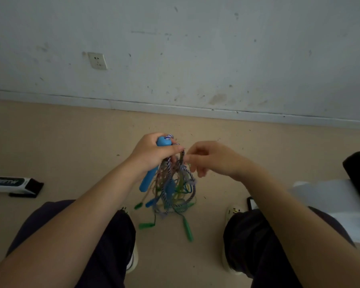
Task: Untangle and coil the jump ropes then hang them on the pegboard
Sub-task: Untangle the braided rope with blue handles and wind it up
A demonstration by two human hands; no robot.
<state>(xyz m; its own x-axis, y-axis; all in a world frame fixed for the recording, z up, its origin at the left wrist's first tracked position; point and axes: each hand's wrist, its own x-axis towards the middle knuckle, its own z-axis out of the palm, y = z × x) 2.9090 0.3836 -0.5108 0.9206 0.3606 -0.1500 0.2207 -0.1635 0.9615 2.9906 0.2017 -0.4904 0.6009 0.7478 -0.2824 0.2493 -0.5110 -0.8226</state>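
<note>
Left hand (152, 151) fisted round smooth blue cylindrical handle (152, 169), right hand (211, 159) pinching braided cord of tangled ropes (175, 188).

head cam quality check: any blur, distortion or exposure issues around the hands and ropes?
Head view: dim and flat, no glare or hard shadows. Right hand fingertips are motion-blurred where they pinch a strand; left hand gripping the blue handle is sharper. The rope tangle is soft, strands hard to separate. Wide-angle bend shows in the baseboard.

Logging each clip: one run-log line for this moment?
stage: untangling | left hand: grips blue plastic handle | right hand: pinches strand of tangled multicoloured ropes | pegboard: unseen
</note>
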